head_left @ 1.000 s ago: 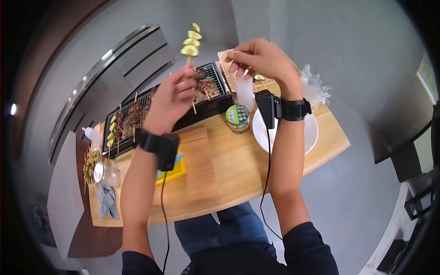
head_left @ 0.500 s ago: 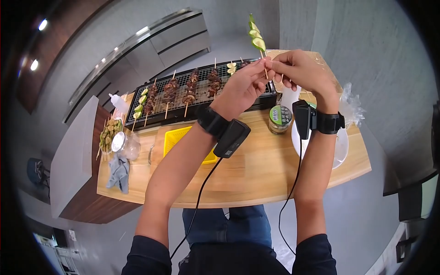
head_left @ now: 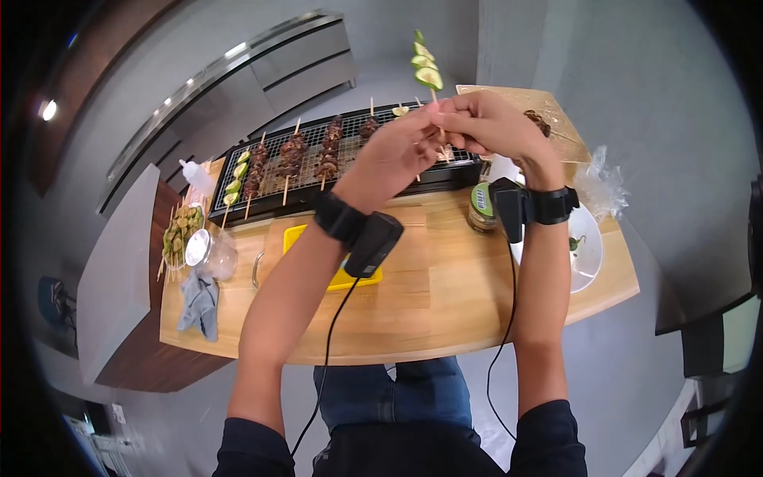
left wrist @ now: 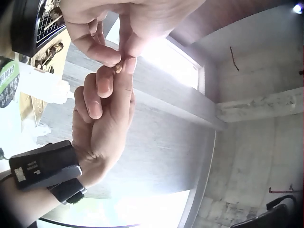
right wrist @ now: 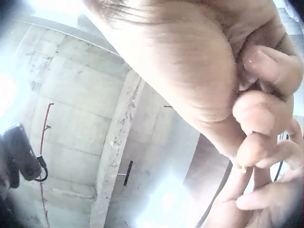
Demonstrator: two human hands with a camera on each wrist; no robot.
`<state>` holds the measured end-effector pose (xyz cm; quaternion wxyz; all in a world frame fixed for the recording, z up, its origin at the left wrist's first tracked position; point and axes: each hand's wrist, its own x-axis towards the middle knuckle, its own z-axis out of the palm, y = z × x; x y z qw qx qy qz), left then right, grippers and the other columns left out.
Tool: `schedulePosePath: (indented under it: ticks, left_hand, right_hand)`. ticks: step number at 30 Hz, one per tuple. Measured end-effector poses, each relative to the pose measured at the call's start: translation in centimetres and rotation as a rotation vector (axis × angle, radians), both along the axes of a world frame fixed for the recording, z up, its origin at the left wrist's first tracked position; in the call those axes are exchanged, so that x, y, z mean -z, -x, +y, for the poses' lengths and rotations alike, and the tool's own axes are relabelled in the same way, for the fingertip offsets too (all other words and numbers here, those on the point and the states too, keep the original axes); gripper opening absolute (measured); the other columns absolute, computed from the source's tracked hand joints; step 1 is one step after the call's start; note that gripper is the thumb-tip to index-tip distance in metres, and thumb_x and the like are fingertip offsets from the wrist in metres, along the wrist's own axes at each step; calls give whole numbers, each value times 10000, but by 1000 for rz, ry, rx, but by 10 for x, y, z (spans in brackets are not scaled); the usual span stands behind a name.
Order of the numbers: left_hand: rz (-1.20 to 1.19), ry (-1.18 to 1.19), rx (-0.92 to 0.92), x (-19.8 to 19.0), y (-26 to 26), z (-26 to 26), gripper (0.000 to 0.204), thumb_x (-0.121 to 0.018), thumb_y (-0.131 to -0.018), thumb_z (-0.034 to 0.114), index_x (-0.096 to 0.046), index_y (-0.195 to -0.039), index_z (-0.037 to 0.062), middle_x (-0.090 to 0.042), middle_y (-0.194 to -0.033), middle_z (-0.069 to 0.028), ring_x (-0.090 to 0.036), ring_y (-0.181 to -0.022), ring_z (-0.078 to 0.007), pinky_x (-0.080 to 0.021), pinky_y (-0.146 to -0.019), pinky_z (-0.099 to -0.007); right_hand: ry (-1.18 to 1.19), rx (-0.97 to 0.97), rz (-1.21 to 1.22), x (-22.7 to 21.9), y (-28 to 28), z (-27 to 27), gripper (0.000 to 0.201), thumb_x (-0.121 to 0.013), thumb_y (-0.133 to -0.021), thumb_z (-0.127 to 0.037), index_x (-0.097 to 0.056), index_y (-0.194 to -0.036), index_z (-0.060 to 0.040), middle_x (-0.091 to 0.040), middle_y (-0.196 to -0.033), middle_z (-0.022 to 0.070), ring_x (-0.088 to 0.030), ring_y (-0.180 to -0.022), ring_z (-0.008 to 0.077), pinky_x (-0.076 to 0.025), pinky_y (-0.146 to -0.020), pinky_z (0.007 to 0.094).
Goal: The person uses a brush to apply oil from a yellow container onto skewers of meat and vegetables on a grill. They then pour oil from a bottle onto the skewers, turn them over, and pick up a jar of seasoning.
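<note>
A skewer of green-edged vegetable slices (head_left: 427, 77), like zucchini, points up above both hands in the head view. My left hand (head_left: 393, 159) pinches the stick below the slices. Right beside it, my right hand (head_left: 494, 127) pinches the same stick, its fingertips touching those of the left. In the left wrist view only a bit of the stick end (left wrist: 118, 69) shows between the fingertips; fingers hide the rest. Behind the hands lies the grill (head_left: 274, 184), carrying several meat skewers (head_left: 292, 155) and a vegetable skewer (head_left: 237, 175) at its left end.
A yellow tray (head_left: 368, 276) sits under my left forearm. Beyond my right wrist are a green-lidded jar (head_left: 482, 208), a white bowl (head_left: 590, 266), a plastic bag (head_left: 602, 181) and a foil-like tray (head_left: 560, 111). Far left are more skewers (head_left: 181, 234), a clear jar (head_left: 216, 258), a grey cloth (head_left: 199, 306) and a squeeze bottle (head_left: 196, 176).
My left hand has carried the vegetable skewer rightward to my right hand, which was apart and holding nothing a second ago. Both hands now pinch the stick. The head view has shifted.
</note>
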<state>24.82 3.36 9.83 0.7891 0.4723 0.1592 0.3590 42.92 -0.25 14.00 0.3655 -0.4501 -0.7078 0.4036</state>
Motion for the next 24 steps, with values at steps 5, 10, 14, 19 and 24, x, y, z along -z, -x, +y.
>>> schedulePosePath:
  ticks: [5, 10, 14, 19, 24]
  left_hand:
    - [221, -57, -58, -17, 32, -22, 379, -588, -968, 294, -573, -1278, 77, -627, -1094, 39, -555, -838, -70, -411, -623, -170]
    - [365, -97, -129, -7, 90, -21, 412, -567, -974, 210, -499, -1342, 38, -620, -1101, 18, -528, -776, -22, -382, -526, -137]
    - [325, -56, -370, 11, 158, -23, 382, -599, -957, 208, -541, -1290, 32, -615, -998, 23, -502, -706, -33, -342, -489, -135]
    - [310, -92, -514, 49, 248, -23, 226, -585, -967, 180, -588, -1127, 21, -568, -860, 22, -440, -606, -23, -312, -444, -146]
    - [271, 31, -588, 80, 279, -27, 176, -570, -980, 209, -596, -971, 35, -515, -720, 34, -396, -536, -24, -273, -412, -162]
  right_hand:
    - [35, -5, 70, 0, 0, 2, 268, -618, -943, -295, -607, -797, -71, -565, -626, -52, -441, -471, 7, -279, -389, 184]
    - [-52, 98, 71, -2, -25, -1, 248, -599, -951, -261, -623, -838, -42, -595, -647, -21, -485, -488, 39, -345, -423, 199]
    - [-165, 283, -2, -4, -69, -8, 234, -575, -958, -216, -644, -906, 1, -647, -698, 13, -535, -528, 62, -397, -463, 205]
    - [-115, 627, -101, 10, -121, -13, 209, -572, -947, -160, -657, -928, 30, -684, -727, 50, -570, -547, 81, -431, -480, 232]
    - [-65, 888, -248, 37, -143, 2, 187, -596, -880, -94, -686, -812, 55, -713, -705, 115, -657, -574, 140, -508, -534, 277]
